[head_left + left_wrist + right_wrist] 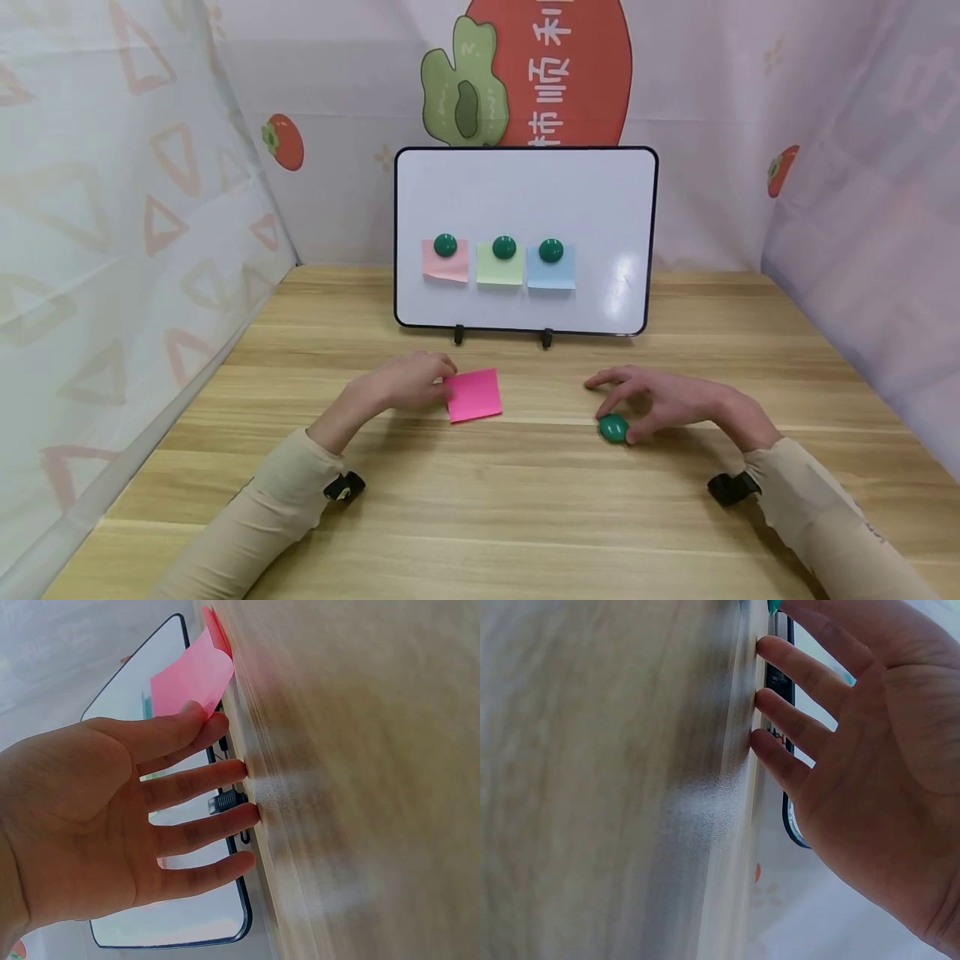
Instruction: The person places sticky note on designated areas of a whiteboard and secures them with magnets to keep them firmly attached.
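Observation:
My left hand (408,379) pinches the edge of a bright pink sticky note (475,395) between thumb and index finger; in the left wrist view the note (191,675) bends up from the tabletop. The other fingers of that hand (112,802) are spread, their tips close to the wood. Over on the right, my right hand (667,397) holds a round green magnet (613,428) at the table surface between thumb and index finger. Only a sliver of the magnet (773,606) shows at the top of the right wrist view, beside the right hand (885,750).
Behind the hands a black-framed whiteboard (600,200) stands on small black feet (547,338). It carries a pale pink note (445,268), a light green note (499,272) and a light blue note (551,277), each under a green magnet (504,247). Printed curtains enclose the wooden table (480,517).

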The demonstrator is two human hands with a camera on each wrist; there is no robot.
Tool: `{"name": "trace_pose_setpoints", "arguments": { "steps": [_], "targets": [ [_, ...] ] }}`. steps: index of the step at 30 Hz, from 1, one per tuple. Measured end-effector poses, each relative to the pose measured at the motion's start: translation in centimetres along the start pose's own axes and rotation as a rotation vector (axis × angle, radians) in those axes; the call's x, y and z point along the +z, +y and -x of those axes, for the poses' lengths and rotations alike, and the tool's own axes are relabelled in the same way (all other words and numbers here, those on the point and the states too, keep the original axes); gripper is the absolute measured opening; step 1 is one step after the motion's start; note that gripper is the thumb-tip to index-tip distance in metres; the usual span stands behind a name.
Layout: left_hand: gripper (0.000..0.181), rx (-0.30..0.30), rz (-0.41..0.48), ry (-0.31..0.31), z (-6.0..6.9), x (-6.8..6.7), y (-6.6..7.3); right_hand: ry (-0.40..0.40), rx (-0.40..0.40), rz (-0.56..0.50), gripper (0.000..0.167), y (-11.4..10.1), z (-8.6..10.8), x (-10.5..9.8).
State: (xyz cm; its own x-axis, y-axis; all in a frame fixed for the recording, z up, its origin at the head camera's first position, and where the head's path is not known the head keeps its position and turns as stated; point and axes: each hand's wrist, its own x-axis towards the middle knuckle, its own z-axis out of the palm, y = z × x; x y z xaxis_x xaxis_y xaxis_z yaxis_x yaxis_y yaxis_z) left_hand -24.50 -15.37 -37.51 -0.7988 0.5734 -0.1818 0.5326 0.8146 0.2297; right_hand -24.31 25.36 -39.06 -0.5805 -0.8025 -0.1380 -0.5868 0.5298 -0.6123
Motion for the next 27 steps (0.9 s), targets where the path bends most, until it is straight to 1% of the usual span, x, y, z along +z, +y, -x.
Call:
{"name": "trace_pose_setpoints", "arguments": {
  "steps": [6,10,12,17,23,27],
  "targets": [
    [0.013,0.027,0.052,0.029,-0.4,0.0,-0.3,0.025,0.004,0.006,0.036,0.2,-0.2,0.0],
    [0.012,0.020,0.085,0.064,-0.5,-0.2,-0.1,0.052,-0.001,0.002,0.037,0.1,-0.3,-0.1],
    [0.014,0.011,0.096,0.084,-0.4,-0.3,0.1,0.074,-0.011,0.009,0.037,0.0,-0.4,-0.1],
    [0.015,-0.007,0.137,0.120,-0.9,-0.5,0.8,0.133,-0.022,0.028,0.036,0.0,-0.3,-0.2],
    [0.015,-0.040,0.174,0.162,-1.2,-0.8,1.1,0.185,-0.067,0.059,0.037,-0.2,-0.6,-0.2],
    [0.016,-0.056,0.184,0.174,-1.9,-1.0,1.4,0.220,-0.065,0.068,0.039,-0.4,-0.5,-0.4]
  ]
}}
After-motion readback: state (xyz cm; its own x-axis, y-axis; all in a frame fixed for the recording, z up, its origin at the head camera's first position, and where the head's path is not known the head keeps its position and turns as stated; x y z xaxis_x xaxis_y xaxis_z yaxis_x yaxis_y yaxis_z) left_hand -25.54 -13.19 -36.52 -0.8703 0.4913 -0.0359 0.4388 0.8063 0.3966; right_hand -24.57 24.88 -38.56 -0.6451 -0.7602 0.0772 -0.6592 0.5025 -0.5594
